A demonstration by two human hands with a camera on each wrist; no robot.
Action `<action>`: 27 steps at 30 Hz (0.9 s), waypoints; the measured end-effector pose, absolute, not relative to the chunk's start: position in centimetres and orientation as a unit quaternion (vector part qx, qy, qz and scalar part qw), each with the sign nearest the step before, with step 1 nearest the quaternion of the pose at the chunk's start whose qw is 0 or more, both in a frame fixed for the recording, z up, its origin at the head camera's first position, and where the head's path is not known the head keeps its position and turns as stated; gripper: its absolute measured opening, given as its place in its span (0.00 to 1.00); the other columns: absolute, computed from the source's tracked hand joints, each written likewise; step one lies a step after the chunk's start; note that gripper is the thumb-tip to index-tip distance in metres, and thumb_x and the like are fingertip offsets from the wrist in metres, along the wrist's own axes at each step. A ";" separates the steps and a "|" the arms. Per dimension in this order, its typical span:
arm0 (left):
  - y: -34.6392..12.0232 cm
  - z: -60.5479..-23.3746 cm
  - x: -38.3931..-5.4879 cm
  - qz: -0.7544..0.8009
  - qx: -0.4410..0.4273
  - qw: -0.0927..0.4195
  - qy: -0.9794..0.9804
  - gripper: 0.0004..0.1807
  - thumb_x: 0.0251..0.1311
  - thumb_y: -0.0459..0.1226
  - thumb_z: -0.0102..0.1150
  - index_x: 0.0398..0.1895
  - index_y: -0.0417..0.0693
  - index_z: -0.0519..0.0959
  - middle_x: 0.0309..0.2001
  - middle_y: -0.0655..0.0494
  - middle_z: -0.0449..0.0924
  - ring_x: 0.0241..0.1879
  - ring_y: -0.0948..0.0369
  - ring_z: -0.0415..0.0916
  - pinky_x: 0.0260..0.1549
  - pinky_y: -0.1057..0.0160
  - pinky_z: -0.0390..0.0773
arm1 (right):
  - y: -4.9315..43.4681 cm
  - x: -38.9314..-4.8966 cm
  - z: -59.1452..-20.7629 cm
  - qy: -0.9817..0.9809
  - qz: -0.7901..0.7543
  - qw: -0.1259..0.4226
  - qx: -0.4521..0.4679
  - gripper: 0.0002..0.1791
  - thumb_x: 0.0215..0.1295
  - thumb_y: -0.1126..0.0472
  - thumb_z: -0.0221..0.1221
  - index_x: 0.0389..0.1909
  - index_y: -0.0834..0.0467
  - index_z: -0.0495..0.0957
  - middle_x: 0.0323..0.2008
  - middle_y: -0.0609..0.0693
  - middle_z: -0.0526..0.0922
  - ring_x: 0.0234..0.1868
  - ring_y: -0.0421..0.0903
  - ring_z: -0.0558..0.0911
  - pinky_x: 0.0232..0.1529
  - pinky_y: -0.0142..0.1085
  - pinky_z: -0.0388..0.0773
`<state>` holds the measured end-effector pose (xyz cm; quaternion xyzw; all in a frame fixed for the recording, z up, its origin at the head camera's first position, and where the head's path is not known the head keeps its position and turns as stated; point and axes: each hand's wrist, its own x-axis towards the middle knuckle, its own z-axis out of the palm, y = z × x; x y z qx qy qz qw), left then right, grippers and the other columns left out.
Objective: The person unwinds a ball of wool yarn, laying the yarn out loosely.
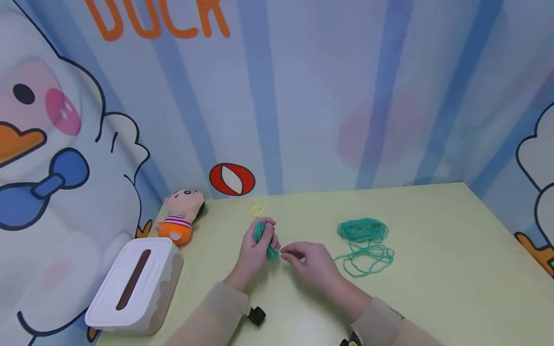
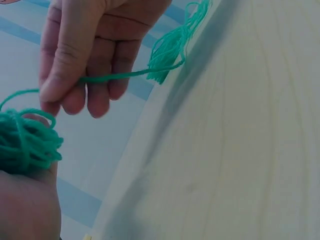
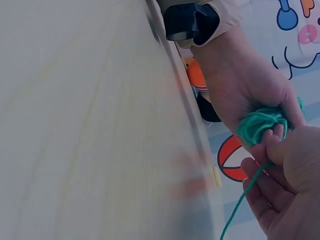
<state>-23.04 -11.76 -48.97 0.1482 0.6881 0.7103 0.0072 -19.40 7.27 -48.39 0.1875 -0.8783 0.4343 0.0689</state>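
Note:
My left hand [image 1: 255, 247] grips a small bundle of green yarn [image 1: 259, 232], its loops showing past the fingers. Close beside it, my right hand [image 1: 313, 262] pinches a single strand of yarn [image 2: 117, 76] between thumb and forefinger. In the left wrist view, that strand runs from the bundle through the pinch toward a looser heap of green yarn. This heap, a yarn skein [image 1: 362, 230] with loose loops [image 1: 368, 259] in front, lies on the table right of my hands. The right wrist view shows the held bundle [image 3: 262, 125] against the left palm.
A yellow ring-shaped band [image 1: 257, 211] lies behind my left hand on the pale table [image 1: 433, 250]. At the left stand a plush doll [image 1: 179, 216] and a white tissue box [image 1: 134, 283]. A printed curtain [image 1: 311, 96] hangs along the table's back edge.

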 end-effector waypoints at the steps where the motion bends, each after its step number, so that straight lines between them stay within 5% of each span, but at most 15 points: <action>1: -11.8 -49.1 -22.9 0.708 0.143 0.005 0.692 0.19 0.89 0.44 0.47 0.64 0.36 0.70 0.33 0.53 0.76 0.33 0.59 0.78 0.44 0.67 0.86 | 7.3 -19.3 -48.4 -0.876 0.437 0.071 0.191 0.07 0.76 0.58 0.69 0.48 0.53 0.93 0.44 0.47 0.96 0.44 0.45 0.95 0.45 0.38 0.91; 12: -11.9 -49.2 -23.2 0.703 0.094 0.008 0.705 0.26 0.85 0.57 0.50 0.54 0.41 0.72 0.41 0.50 0.82 0.33 0.58 0.81 0.41 0.67 0.87 | 10.6 -18.6 -46.9 -0.850 0.492 0.098 0.160 0.06 0.78 0.61 0.67 0.47 0.53 0.91 0.36 0.45 0.94 0.38 0.36 0.91 0.35 0.30 0.85; 20: -12.1 -49.1 -22.7 0.685 0.115 -0.022 0.719 0.17 0.85 0.52 0.54 0.58 0.49 0.75 0.30 0.52 0.73 0.28 0.59 0.74 0.36 0.66 0.81 | 15.5 -18.4 -46.3 -0.843 0.481 0.179 0.163 0.05 0.78 0.65 0.66 0.46 0.57 0.91 0.36 0.50 0.94 0.37 0.38 0.92 0.35 0.31 0.86; 27: -12.2 -48.7 -22.7 0.713 0.122 -0.010 0.690 0.15 0.86 0.43 0.41 0.63 0.46 0.72 0.33 0.49 0.75 0.34 0.55 0.78 0.44 0.63 0.86 | 19.7 -18.1 -45.8 -0.859 0.455 0.205 0.118 0.07 0.78 0.63 0.67 0.49 0.59 0.91 0.37 0.53 0.95 0.38 0.34 0.91 0.36 0.24 0.82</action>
